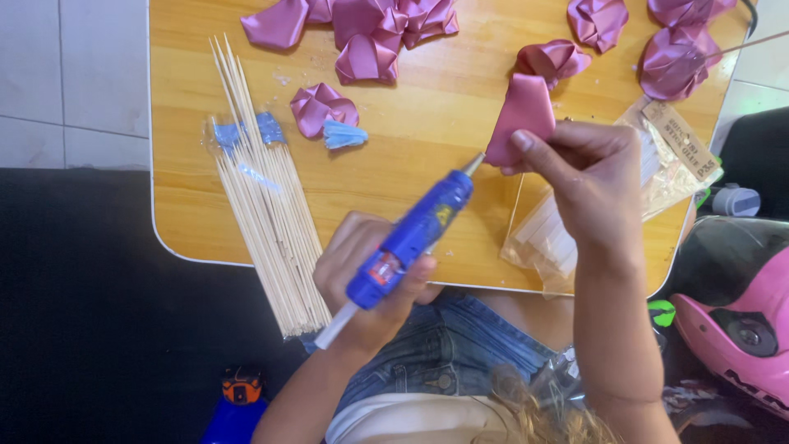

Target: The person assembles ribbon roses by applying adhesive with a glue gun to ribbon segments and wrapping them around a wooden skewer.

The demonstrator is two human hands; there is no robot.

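From the head view I look straight down on a small wooden desk (411,164) and both of my hands. My left hand (370,279) is curled into a full grip around a blue glue gun (411,234). The fingers wrap the body, and a white glue stick juts out of the back end past my wrist. My right hand (588,177) pinches a folded pink satin ribbon piece (522,115) between thumb and fingers. It is closed on the lower edge, so that edge is hidden behind my thumb. The gun's metal nozzle points up and to the right and meets the bottom corner of the ribbon piece, just beside my right thumb. I cannot tell whether any glue is coming out. The ribbon piece is smooth and glossy, folded into a rough cone, and held above the desk rather than lying on it.

More pink ribbon petals (366,37) lie along the far edge of the desk, some cut off by the frame. One small one (322,107) sits beside a bundle of wooden skewers (267,214) that overhangs the near edge. A clear plastic packet (608,205) lies partly under my right hand. A pink helmet (740,321) is cut off at the right.
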